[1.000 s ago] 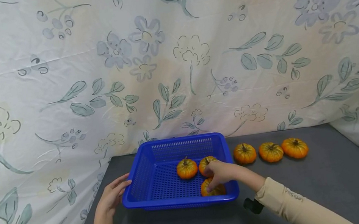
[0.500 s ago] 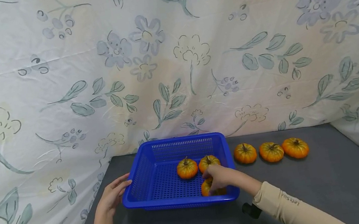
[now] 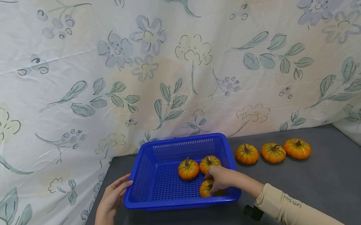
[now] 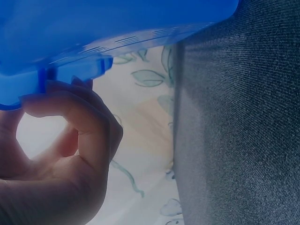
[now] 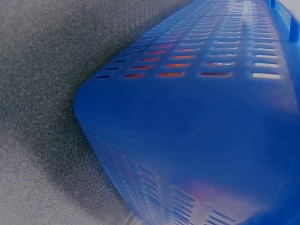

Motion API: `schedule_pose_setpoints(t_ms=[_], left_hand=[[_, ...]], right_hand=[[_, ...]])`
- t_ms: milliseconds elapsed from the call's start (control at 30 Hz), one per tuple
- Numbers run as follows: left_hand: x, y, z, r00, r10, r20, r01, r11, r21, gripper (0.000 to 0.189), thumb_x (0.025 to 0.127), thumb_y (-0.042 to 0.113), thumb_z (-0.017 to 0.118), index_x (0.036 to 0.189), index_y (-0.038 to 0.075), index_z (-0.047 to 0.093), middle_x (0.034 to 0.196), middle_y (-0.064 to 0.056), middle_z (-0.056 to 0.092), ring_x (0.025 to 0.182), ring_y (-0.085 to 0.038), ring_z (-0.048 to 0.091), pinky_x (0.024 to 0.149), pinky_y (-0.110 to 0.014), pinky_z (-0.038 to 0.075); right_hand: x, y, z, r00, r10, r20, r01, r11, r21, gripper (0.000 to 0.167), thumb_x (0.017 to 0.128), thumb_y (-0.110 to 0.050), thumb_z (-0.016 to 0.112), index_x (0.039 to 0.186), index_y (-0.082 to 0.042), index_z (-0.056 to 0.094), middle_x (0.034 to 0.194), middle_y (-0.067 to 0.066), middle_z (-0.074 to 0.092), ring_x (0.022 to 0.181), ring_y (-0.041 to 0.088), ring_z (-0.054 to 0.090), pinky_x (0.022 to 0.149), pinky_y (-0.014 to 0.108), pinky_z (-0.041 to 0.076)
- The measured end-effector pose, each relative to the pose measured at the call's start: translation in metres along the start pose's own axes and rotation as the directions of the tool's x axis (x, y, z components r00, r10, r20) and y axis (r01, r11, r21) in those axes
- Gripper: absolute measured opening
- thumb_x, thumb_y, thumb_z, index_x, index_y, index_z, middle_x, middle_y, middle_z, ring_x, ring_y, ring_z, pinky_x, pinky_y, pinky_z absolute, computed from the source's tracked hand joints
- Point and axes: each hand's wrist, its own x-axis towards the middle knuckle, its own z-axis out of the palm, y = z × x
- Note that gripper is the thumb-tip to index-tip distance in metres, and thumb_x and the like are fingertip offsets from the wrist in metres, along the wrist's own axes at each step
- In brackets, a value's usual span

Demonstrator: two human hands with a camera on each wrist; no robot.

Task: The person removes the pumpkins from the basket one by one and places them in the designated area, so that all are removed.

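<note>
A blue plastic basket (image 3: 183, 203) with slotted walls stands on the dark tabletop. My left hand (image 3: 111, 198) holds its left rim; in the left wrist view, the curled fingers (image 4: 79, 110) and thumb meet at the rim. Inside the basket's front right corner, my right hand (image 3: 224, 178) grips a small orange pumpkin (image 3: 205, 189), partly covering it. Two more pumpkins lie behind it in the basket, one nearer the middle (image 3: 188, 169) and one at the right (image 3: 210, 163). The right wrist view shows the basket's outer wall (image 5: 187, 117), with orange through the slots; the hand is hidden there.
Three more small pumpkins stand in a row on the tabletop (image 3: 331, 176) right of the basket: the left one (image 3: 247, 154), the middle one (image 3: 273, 153) and the right one (image 3: 298, 149). A floral cloth (image 3: 174, 71) hangs behind and at the sides.
My right hand has shifted slightly, its fingers closing down around the front pumpkin, which has moved a little left. The pumpkin behind it shows more. My left hand stays at the rim.
</note>
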Motion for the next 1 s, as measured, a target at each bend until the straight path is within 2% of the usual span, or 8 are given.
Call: schedule_pose_setpoints(t_ms=[100,300,467,667,833,1000], left_hand=[[0.0008,-0.0003,-0.0006,1.000,-0.003,0.003,0.003,1.000,-0.004,0.066,0.092,0.029,0.068,0.147,0.005,0.041,0.114,0.004,0.068,0.093,-0.009,0.067,0.079,-0.031,0.056],[0.0002,0.0009,-0.0011,1.000,-0.002,0.006,0.002,1.000,-0.005,0.066,0.092,0.029,0.068,0.147,0.005,0.041,0.113,0.004,0.068,0.092,-0.009,0.067,0.079,-0.031,0.056],[-0.0003,0.0005,-0.0011,1.000,0.000,0.002,0.000,1.000,0.001,0.066,0.091,0.029,0.069,0.147,0.005,0.042,0.115,0.003,0.067,0.093,-0.009,0.067,0.079,-0.031,0.056],[-0.0007,0.0002,-0.0009,1.000,0.004,0.000,-0.004,1.000,0.005,0.066,0.091,0.030,0.068,0.146,0.005,0.042,0.118,0.001,0.066,0.095,-0.009,0.067,0.080,-0.031,0.056],[-0.0019,0.0009,-0.0006,1.000,0.007,0.001,-0.007,1.000,0.004,0.066,0.091,0.030,0.069,0.147,0.005,0.042,0.118,0.001,0.066,0.094,-0.009,0.067,0.080,-0.031,0.056],[-0.0031,0.0016,-0.0006,1.000,0.010,0.001,-0.010,1.000,0.002,0.066,0.091,0.029,0.069,0.146,0.005,0.042,0.116,0.002,0.067,0.093,-0.008,0.067,0.079,-0.030,0.057]], right_hand=[[0.0003,0.0000,-0.0006,1.000,0.002,0.010,-0.002,1.000,0.010,0.052,0.071,-0.004,0.085,0.117,0.012,0.064,0.120,0.023,0.067,0.115,0.035,0.062,0.096,0.048,0.050],[0.0014,0.0008,0.0004,1.000,0.013,0.016,-0.013,1.000,0.004,0.055,0.070,-0.003,0.085,0.118,0.012,0.063,0.122,0.022,0.066,0.115,0.034,0.062,0.097,0.048,0.050],[0.0005,-0.0002,0.0002,1.000,-0.004,0.029,0.004,1.000,0.002,0.053,0.071,0.000,0.083,0.120,0.008,0.064,0.124,0.021,0.065,0.117,0.034,0.060,0.099,0.048,0.049],[-0.0002,0.0007,0.0034,1.000,-0.025,0.005,0.025,1.000,0.004,0.053,0.071,-0.002,0.084,0.120,0.008,0.065,0.123,0.021,0.066,0.118,0.035,0.060,0.099,0.048,0.048],[0.0007,0.0028,0.0045,0.999,-0.032,0.000,0.032,0.999,0.043,0.056,0.071,-0.004,0.084,0.122,0.007,0.064,0.124,0.020,0.065,0.120,0.035,0.059,0.101,0.049,0.047],[0.0010,0.0053,0.0027,0.997,-0.074,-0.008,0.074,0.995,0.063,0.059,0.071,-0.009,0.086,0.123,0.008,0.062,0.125,0.021,0.064,0.118,0.034,0.059,0.100,0.050,0.047]])
